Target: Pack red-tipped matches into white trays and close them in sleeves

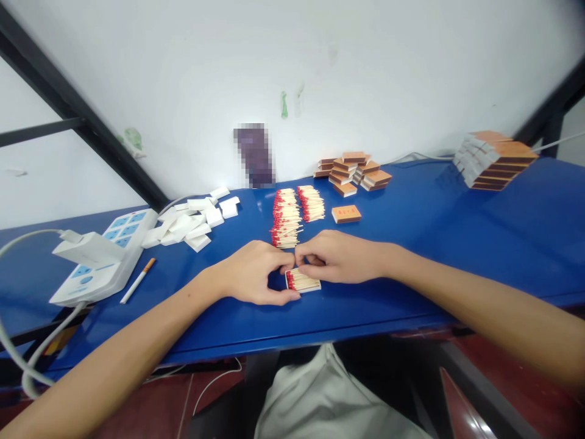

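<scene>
Resting near the front edge of the blue desk (379, 314): white tray (315, 289) of red-tipped matches (301, 280) | person's left hand (256, 271) is holding its left end, thumb and forefinger | right hand (340, 256) is curling over it, grip unclear

Matchbox tray (312, 289): white, flat, open side up. Red-tipped matches (298, 282) inside, heads toward nine o'clock. Loose matches (286, 213) heaped at twelve o'clock.
</scene>
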`<state>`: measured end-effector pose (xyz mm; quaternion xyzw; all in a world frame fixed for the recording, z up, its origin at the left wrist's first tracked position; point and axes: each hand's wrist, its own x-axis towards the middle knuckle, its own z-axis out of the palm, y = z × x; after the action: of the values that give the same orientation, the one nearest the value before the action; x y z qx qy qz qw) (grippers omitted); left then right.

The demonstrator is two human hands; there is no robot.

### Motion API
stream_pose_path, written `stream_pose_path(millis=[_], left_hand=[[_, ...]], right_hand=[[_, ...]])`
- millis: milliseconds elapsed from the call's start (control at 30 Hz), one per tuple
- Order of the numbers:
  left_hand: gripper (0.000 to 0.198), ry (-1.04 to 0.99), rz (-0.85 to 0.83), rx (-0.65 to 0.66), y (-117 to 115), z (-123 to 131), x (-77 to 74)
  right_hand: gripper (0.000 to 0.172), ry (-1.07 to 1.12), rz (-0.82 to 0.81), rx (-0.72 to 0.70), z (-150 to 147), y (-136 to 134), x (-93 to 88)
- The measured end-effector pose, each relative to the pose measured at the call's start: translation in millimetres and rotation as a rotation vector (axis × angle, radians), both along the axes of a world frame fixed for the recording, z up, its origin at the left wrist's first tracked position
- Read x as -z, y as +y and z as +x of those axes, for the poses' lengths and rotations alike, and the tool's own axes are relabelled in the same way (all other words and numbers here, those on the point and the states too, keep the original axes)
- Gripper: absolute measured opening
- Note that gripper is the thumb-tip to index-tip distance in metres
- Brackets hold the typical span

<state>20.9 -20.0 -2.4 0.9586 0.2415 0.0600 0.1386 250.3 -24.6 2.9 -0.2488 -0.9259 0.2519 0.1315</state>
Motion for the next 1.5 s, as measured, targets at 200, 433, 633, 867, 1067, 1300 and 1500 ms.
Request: stream_pose_path(millis=[200,433,633,867,1067,1300,1500], left_hand=[[0.039,-0.006,-0.013,0.004,0,0,0.4],[0.039,0.004,-0.008,0.001,0,0,-0.1],[0.040,0.003,-0.006,0.000,0,0,0.1],[0.041,0.016,0.009,-0.002,-1,1,-1.1],[0.044,0.068,0.067,0.012,0,0,-2.5],[0.053,0.089,0.103,0.005,0,-1,-4.0],[0.045,0.094,0.096,-0.006,-1,2,-2.7]], right_hand=[[0.007,-0.015,-0.007,0.035,0,-2,-2.0],[0.008,-0.020,-0.010,0.035,0,-2,-1.9],[0.008,-0.018,0.000,0.028,0,-1,-2.0],[0.018,-0.016,0.063,0.011,0,-1,-1.9],[0.021,-0.044,0.491,0.487,29,31,-8.0],[0.038,-0.344,0.411,0.648,64,51,-7.1],[0.025,-0.519,0.236,0.550,50,31,-21.4]])
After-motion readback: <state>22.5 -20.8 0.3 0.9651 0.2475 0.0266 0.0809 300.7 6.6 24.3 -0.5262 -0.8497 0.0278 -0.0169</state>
